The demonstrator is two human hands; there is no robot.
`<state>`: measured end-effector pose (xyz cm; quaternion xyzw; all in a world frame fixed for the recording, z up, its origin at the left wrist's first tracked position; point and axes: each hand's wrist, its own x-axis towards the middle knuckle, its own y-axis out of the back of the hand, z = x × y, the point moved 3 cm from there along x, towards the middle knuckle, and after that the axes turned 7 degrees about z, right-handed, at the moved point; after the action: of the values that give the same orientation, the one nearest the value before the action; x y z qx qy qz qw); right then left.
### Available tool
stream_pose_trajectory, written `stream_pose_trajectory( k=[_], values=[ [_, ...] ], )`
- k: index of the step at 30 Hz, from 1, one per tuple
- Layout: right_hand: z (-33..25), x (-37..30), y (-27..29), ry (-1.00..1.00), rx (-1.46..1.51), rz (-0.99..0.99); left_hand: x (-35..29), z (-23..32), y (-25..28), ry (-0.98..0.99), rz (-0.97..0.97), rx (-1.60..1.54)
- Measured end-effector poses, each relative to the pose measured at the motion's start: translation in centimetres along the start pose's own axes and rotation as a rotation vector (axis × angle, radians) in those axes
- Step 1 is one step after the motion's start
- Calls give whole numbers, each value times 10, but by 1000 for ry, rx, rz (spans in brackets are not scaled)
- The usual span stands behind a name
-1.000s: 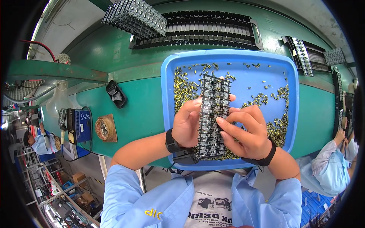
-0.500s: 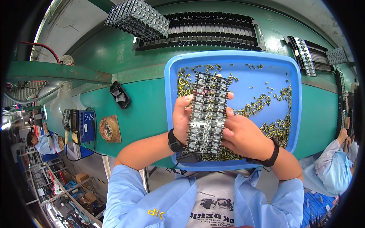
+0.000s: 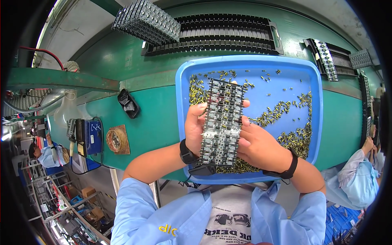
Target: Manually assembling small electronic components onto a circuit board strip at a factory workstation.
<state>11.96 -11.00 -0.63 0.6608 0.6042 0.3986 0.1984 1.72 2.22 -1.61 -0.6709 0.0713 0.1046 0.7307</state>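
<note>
Head view shows a circuit-board panel (image 3: 222, 122) above a blue tray (image 3: 249, 61) with small cylindrical parts (image 3: 298, 141); the left hand (image 3: 193, 128) grasps it from nine o'clock. The right hand (image 3: 265, 147) is at its four o'clock edge; its grip I cannot tell. Toward twelve lies a black slotted rack (image 3: 228, 32).

A green table (image 3: 157, 122) spans the scene from left to right, and a glossy, darker green surface (image 3: 104, 65) lies along its far side. A worn green beam (image 3: 61, 77) runs in from the left. Beyond, a pale, scuffed panel (image 3: 81, 30) fills the far left corner; whether it is a wall is unclear. Near left, metal shelving (image 3: 57, 212) holds cardboard boxes (image 3: 96, 211) beside a grey floor (image 3: 96, 179) with striped tape (image 3: 109, 197). White light (image 3: 6, 136) glares at the left edge.
</note>
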Motion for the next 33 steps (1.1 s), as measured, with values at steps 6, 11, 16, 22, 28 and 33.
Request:
stream_pose_trajectory(
  k=[6,11,16,22,28,33],
  values=[
    [2,0,6,-35,58,-48,-2,3,4,49,-70,64],
    [4,0,30,-431,298,-154,1,1,2,-22,-18,66],
    [16,-3,34,-450,384,311,2,2,-1,-50,1,84],
    [16,-1,45,-564,724,543,1,8,5,-124,18,132],
    [17,-8,38,-562,908,563,2,2,2,-109,31,184],
    [16,-7,37,-564,855,584,2,-2,-9,-147,86,180]
  ],
)
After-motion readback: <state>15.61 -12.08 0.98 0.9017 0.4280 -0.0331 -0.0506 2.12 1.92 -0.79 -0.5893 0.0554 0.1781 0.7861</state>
